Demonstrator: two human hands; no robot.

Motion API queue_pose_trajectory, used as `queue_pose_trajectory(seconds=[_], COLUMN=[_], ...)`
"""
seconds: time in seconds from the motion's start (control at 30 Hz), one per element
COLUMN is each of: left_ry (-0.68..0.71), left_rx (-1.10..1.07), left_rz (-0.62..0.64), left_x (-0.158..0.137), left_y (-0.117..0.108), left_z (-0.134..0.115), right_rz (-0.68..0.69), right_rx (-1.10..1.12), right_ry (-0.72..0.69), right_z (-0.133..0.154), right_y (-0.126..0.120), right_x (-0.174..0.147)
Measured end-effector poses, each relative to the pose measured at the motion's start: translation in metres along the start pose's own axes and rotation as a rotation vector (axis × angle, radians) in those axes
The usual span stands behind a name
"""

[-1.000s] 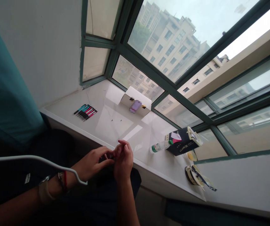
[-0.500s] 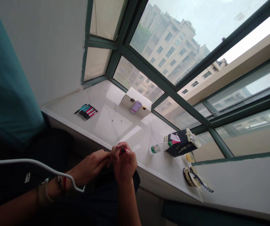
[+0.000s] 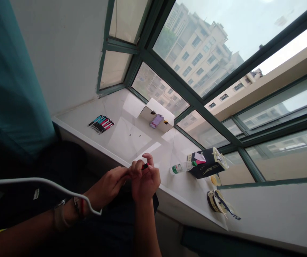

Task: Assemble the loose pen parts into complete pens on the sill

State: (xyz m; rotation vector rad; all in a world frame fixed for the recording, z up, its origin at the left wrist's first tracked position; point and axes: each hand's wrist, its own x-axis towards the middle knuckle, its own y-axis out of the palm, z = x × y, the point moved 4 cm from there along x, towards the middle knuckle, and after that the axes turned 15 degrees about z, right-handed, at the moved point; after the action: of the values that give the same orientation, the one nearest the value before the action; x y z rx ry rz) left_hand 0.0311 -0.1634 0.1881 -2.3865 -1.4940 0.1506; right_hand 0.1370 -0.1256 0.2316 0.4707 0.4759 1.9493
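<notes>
My left hand [image 3: 110, 187], with bracelets at the wrist, is closed against my right hand [image 3: 145, 184]. Between their fingers is a slim red and black pen [image 3: 145, 166], mostly covered by the fingers. My right hand is closed round it, palm towards me, with one finger raised and curled. Both hands are in front of the sill's near edge. Farther left on the white sill, several pens [image 3: 101, 124] in blue, black and pink lie side by side. Two tiny dark pieces [image 3: 135, 135] rest on the sill to the right of them.
A white open box [image 3: 157, 110] with a blurred purple patch stands by the window. To the right are a clear bottle [image 3: 178, 168] with a green cap, a dark box [image 3: 209, 167] and a round tub [image 3: 214, 201]. A white cable [image 3: 48, 183] crosses my left forearm.
My hands have shifted slightly right in the view, and one finger of my right hand has lifted. More of the pen's black part shows. The whole scene has shifted slightly with the camera.
</notes>
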Motion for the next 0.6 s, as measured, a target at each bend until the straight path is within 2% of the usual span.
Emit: queue_pose_trajectory(seconds=[0.13, 0.3, 0.4, 0.53, 0.6], left_ry=[-0.003, -0.026, -0.046, -0.055, -0.050], left_rx=[-0.038, -0.030, -0.117, -0.413, -0.536], left_rz=[-0.073, -0.100, -0.001, 0.229, 0.289], left_x=[-0.003, -0.005, -0.003, 0.001, 0.002], left_y=[0.004, 0.004, 0.000, 0.000, 0.003], left_z=[0.006, 0.007, 0.007, 0.004, 0.000], right_rz=[-0.010, -0.060, -0.054, 0.002, 0.039], right_rx=[0.017, 0.001, 0.028, -0.005, -0.064], right_ry=[0.022, 0.034, 0.049, 0.102, 0.096], right_z=[-0.007, -0.010, -0.009, -0.009, -0.006], right_y=[0.001, -0.001, -0.006, -0.017, -0.021], right_x=[0.002, 0.002, 0.002, 0.001, 0.001])
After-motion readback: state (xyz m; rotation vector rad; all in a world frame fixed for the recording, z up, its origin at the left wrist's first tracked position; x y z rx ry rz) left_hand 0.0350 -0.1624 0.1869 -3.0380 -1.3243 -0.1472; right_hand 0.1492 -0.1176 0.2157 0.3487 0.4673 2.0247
